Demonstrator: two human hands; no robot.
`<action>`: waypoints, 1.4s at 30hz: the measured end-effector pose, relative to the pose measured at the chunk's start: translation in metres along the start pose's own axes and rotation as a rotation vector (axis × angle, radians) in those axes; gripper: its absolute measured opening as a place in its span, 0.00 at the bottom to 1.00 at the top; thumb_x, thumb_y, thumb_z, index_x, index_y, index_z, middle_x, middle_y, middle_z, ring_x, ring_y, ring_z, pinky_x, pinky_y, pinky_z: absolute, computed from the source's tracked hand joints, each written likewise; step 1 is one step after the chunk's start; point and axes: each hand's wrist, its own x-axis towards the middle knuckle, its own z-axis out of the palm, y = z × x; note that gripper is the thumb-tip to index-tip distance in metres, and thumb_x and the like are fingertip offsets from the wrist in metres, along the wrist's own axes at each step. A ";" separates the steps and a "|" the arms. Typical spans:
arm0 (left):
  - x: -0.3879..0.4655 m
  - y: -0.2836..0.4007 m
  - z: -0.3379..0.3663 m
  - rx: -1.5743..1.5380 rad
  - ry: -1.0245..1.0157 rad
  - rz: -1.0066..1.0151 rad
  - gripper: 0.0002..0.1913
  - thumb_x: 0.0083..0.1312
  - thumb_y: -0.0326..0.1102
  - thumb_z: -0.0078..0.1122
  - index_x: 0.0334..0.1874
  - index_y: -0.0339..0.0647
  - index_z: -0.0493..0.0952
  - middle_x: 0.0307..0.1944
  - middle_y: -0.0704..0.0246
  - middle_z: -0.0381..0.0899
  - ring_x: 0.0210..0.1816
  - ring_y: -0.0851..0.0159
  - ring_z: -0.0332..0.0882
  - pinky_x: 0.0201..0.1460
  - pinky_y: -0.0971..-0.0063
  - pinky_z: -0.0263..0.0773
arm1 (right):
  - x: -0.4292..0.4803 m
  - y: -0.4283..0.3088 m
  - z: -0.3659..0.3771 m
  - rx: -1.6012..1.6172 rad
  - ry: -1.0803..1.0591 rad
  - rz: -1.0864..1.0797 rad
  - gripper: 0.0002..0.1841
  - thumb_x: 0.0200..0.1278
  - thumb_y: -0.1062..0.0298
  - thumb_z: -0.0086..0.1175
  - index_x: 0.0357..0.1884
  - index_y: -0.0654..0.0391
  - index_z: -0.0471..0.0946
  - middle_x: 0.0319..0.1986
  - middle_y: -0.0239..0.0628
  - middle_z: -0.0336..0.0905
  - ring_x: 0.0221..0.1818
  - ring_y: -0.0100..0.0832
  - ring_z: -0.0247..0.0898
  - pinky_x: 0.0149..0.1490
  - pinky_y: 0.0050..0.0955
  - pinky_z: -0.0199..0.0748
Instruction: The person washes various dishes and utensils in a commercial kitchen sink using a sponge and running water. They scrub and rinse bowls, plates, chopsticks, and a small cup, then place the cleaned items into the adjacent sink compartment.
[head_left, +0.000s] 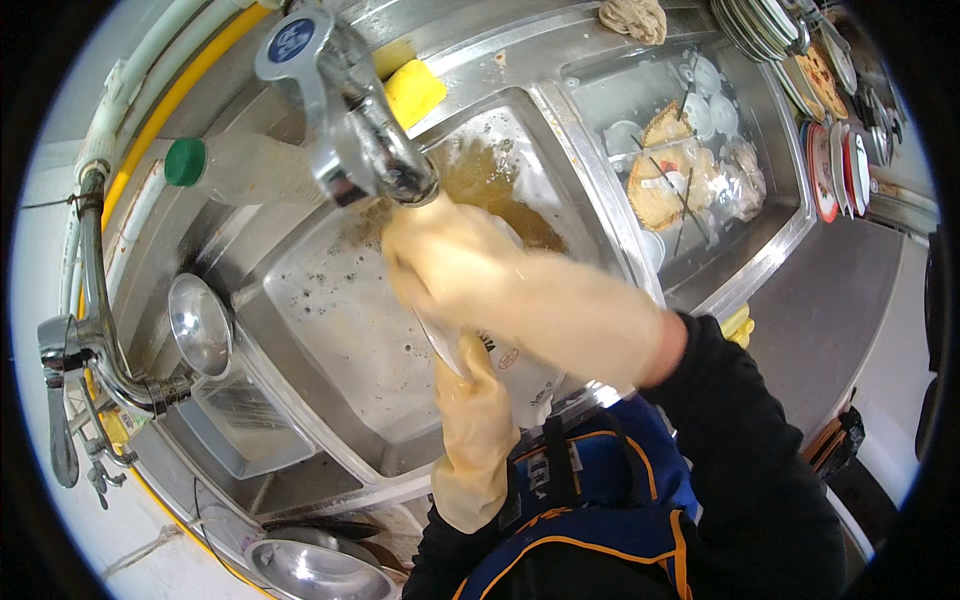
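My left hand (474, 397), in a cream rubber glove, grips a white plate (517, 364) by its near edge, thumb on top. Dark printing and a small red oval mark show on the plate. Across it reaches my right hand (450, 259), gloved alike and blurred by motion, just below the chrome faucet (397, 169). Its fingers hide much of the plate, and whether it holds anything is concealed. Both hands are above a steel sink basin (555, 172) of cloudy, foamy water with a brownish patch at the far side.
A second basin (735, 277) on the right holds woven baskets (652, 206), white cups and chopsticks in water. Stacked plates (825, 165) stand beyond it. Around the left lie a yellow sponge (415, 91), a green-capped bottle (247, 169), a steel bowl (199, 325) and a plastic tub (247, 427).
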 end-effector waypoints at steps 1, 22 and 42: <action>0.000 0.009 0.001 -0.017 -0.020 -0.152 0.25 0.86 0.38 0.50 0.79 0.31 0.68 0.65 0.54 0.81 0.61 0.56 0.83 0.61 0.62 0.81 | 0.029 0.011 0.001 0.091 -0.030 0.106 0.19 0.69 0.58 0.59 0.54 0.60 0.85 0.47 0.53 0.88 0.53 0.55 0.86 0.59 0.52 0.81; 0.007 0.021 -0.008 0.034 -0.005 -0.165 0.25 0.88 0.39 0.49 0.79 0.30 0.69 0.68 0.55 0.80 0.63 0.58 0.82 0.65 0.63 0.80 | 0.097 0.111 0.015 -0.117 -0.123 0.040 0.26 0.76 0.67 0.55 0.74 0.42 0.80 0.72 0.43 0.78 0.75 0.46 0.73 0.77 0.39 0.72; 0.067 0.033 -0.049 -0.497 -0.016 -0.375 0.28 0.86 0.47 0.47 0.78 0.33 0.71 0.67 0.57 0.82 0.66 0.59 0.82 0.70 0.63 0.77 | -0.131 0.039 0.049 -0.075 0.142 -0.524 0.12 0.69 0.59 0.62 0.44 0.56 0.87 0.51 0.43 0.85 0.54 0.46 0.83 0.53 0.44 0.84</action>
